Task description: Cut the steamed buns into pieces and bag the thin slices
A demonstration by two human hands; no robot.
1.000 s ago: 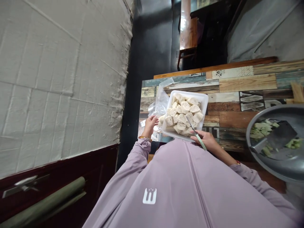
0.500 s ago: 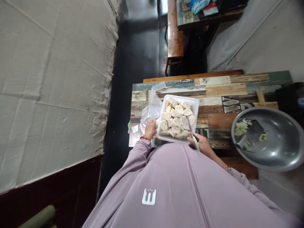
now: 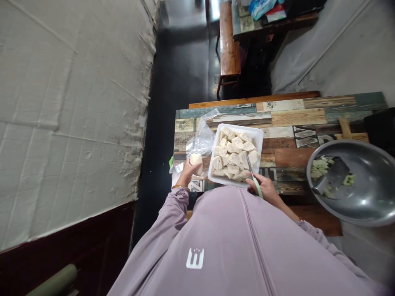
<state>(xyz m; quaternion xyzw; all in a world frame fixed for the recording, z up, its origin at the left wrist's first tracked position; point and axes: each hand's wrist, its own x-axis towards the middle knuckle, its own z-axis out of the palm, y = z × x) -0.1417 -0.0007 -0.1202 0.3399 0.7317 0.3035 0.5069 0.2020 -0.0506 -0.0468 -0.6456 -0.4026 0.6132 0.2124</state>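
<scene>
My left hand [image 3: 187,172] is closed around a smooth, pale steamed roll [image 3: 196,163], just left of the white tray [image 3: 261,142]. Several cut pieces of pale, doughy roll [image 3: 237,144] are heaped in that tray. Scissors [image 3: 256,186] with a light green handle are in my right hand [image 3: 264,187] at the tray's near right corner. Their blades reach over the tray's right side and point away from me, among the pieces. Beyond my left hand lies a crumpled clear plastic bag [image 3: 202,139].
On the right stands a large metal bowl [image 3: 370,185] with chopped pale-green vegetable and a broad metal blade in it. The patchwork wooden table [image 3: 299,156] ends on the left above a dark floor [image 3: 179,61]. A wooden bench [image 3: 230,49] and another table are farther back.
My left hand has drawn back left from the tray's edge, bringing the roll into fuller view. The scissors stay over the tray in my right hand. The view has shifted slightly.
</scene>
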